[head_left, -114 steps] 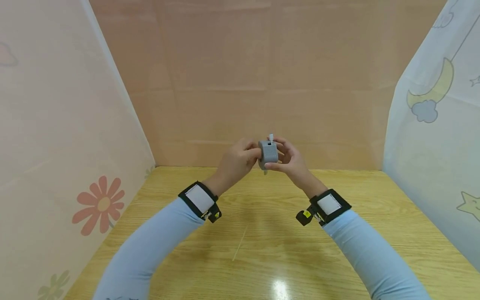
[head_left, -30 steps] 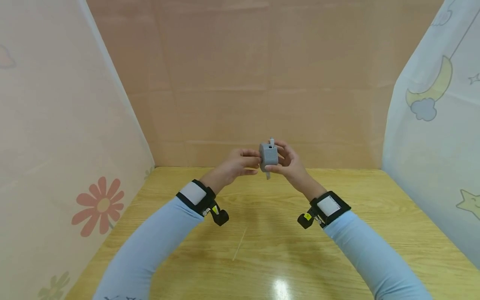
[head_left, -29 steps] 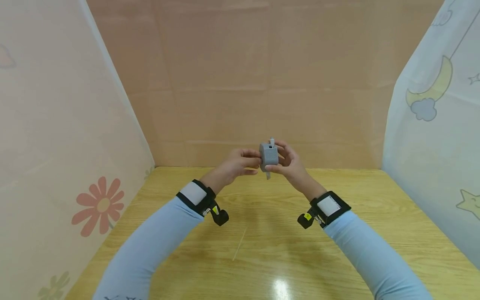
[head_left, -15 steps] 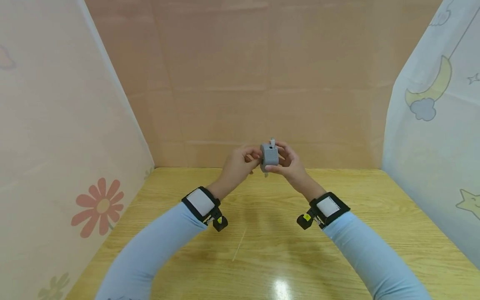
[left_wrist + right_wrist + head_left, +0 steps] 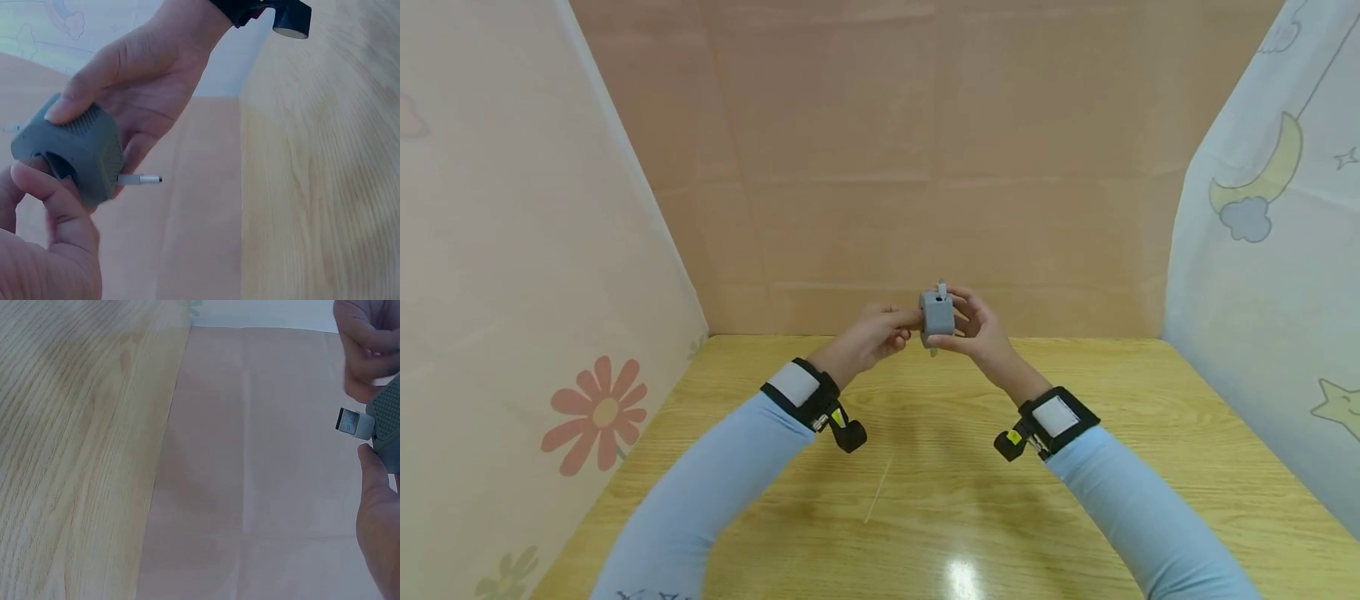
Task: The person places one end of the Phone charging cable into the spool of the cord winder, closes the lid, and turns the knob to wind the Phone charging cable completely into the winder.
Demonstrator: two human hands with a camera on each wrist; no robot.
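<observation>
Held up in the air above the far middle of the bench, clear of its surface: small gray case, rounded block with fine dotted texture, small hole on the top face, dark slot opening in one side in the left wrist view. Contents: white cable, most of it hidden inside; only a white USB plug sticking out one end and a thin silver connector tip out the opposite end. Right hand wrapped round the gray case, thumb along its near edge, fingers curled behind it. Left hand touching the case's left side with thumb and forefinger curled at the slot, pinching there; exact contact point hard to make out. Case mostly cut off at the right edge in the right wrist view, just a corner showing. Black wrist straps with white patches on both wrists, light blue sleeves. Thin pale scratch-like line on the bench near the middle. Printed curtains left and right, plain pink backdrop at the far edge.
</observation>
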